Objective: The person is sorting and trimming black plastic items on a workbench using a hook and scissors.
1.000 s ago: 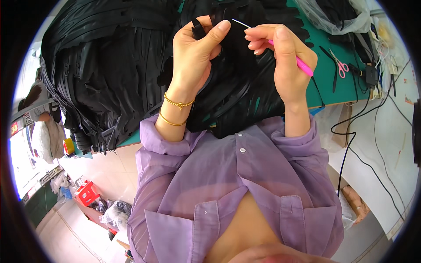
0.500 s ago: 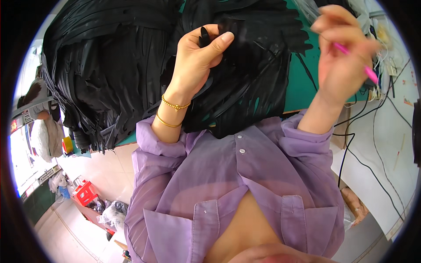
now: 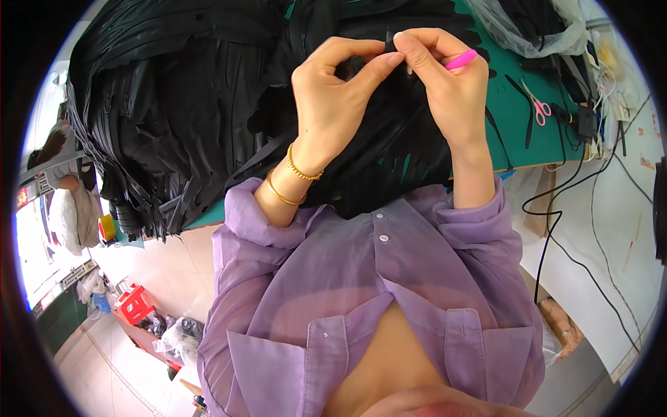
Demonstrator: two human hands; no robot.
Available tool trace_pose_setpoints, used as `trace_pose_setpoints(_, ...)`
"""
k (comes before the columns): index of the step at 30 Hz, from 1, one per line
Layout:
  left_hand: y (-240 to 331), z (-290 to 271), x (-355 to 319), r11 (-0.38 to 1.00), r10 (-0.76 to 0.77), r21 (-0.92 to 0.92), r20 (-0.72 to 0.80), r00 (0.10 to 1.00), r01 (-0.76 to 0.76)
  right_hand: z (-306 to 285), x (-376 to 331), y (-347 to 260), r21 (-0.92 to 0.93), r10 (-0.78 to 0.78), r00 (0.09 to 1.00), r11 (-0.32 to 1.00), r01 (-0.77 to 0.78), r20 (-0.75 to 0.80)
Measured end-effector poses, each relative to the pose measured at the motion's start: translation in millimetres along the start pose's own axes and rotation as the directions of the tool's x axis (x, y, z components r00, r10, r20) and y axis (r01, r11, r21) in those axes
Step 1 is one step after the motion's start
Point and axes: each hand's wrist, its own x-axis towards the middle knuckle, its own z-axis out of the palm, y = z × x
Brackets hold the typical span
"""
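My left hand (image 3: pixel 326 90) pinches the end of a thin black strip (image 3: pixel 388 42) between thumb and finger, above the black heap. Fingertip to fingertip with it, my right hand (image 3: pixel 455 83) is closed round a slim pink-handled tool (image 3: pixel 462 60). The rounded pink end sticks out past the fingers; its working end is mostly hidden, so its kind cannot be told. Beneath both hands lies a loose pile of black fabric strips (image 3: pixel 375 146). A far larger bundle of black strips (image 3: pixel 160 111) fills the left side and hangs over the table's front edge.
On the green table (image 3: pixel 511 132) at right lie pink-handled scissors (image 3: pixel 539 110), a black strip beside them and a black power adapter (image 3: pixel 588 124). A clear plastic bag (image 3: pixel 535 31) stands at the far right. Black cables (image 3: pixel 556 215) droop off the right side. A red crate (image 3: pixel 134 306) sits lower left.
My right hand has swung left from above the table's right side to meet my left hand, with the pink tool in it. The left hand has shifted slightly right. The scissors have come into sight.
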Motion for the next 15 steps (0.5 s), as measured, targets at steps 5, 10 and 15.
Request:
trace_pose_setpoints(5, 1.8, -1.9, -1.4, 0.981, 0.157, 0.109, 0.066, 0.985, -0.163, -5.1, 2.5, 5.1, 0.036, -0.065, 0.996, 0.997, 0.063, 0.063)
trace_pose_setpoints(10, 3.5, -7.0, -4.5, 0.944, 0.236, 0.221, 0.063, 0.97, -0.245, -4.3, 1.7, 3.8, -0.026, -0.051, 0.994, 0.998, 0.053, 0.099)
trace_pose_setpoints(15, 8.9, -10.6, -8.3, 0.919, 0.201, 0.33, 0.081, 0.976, -0.216, -0.1, 0.9, 6.1, -0.033, -0.053, 0.985, 0.998, 0.059, 0.164)
